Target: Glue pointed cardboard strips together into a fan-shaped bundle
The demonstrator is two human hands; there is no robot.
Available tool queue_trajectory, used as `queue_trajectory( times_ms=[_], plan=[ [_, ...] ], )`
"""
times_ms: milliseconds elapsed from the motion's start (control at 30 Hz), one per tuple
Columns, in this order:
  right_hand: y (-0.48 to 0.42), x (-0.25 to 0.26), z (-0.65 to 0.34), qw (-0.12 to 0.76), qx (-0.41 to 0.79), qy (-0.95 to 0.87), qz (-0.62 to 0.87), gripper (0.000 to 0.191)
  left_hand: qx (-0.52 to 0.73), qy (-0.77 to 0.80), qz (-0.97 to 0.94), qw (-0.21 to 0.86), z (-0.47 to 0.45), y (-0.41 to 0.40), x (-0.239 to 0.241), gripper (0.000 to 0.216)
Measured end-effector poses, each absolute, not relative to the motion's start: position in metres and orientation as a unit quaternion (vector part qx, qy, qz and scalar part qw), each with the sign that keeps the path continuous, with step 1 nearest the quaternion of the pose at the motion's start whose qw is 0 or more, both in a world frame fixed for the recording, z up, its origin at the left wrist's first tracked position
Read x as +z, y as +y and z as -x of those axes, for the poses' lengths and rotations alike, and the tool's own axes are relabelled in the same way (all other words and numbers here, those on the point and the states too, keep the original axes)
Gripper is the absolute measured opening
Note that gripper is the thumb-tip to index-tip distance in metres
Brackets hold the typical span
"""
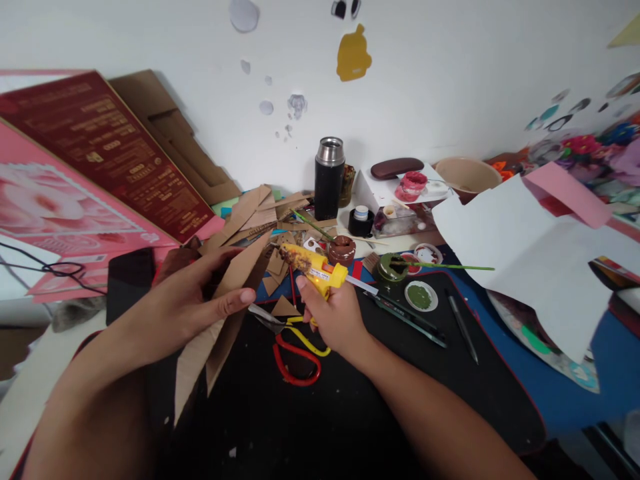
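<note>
Head view: your left hand (193, 305) pinches cardboard (248, 261) between thumb and fingers, over the mat (370, 417); your right hand (343, 319) curls closed around the glue gun (304, 259), nozzle (275, 245) beside the cardboard's upper end. A slip could burn your left hand.

Illegible label (320, 274) on glue gun (302, 259)
</note>
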State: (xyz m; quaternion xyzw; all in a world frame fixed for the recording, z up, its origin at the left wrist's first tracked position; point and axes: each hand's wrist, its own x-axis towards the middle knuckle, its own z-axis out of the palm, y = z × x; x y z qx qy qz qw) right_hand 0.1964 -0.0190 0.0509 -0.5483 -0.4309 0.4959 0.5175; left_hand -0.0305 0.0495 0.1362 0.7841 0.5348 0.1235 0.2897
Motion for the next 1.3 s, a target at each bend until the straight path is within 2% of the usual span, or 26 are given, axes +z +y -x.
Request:
queue_trajectory(
  times_ms=[367,1300],
  plan=[
    [-0.0192,0.0499,-0.197,0.518,0.487,-0.439,0.549,0.053,0.13,0.51,-0.795,0.303,0.0271,0.0496,0.1402,0.094],
    [-0.0171,0.051,-0.1979,0.533,0.49,-0.426,0.543,0.052,0.116,0.531,-0.793,0.275,0.0325,0.0494,0.1377,0.097]
  ],
)
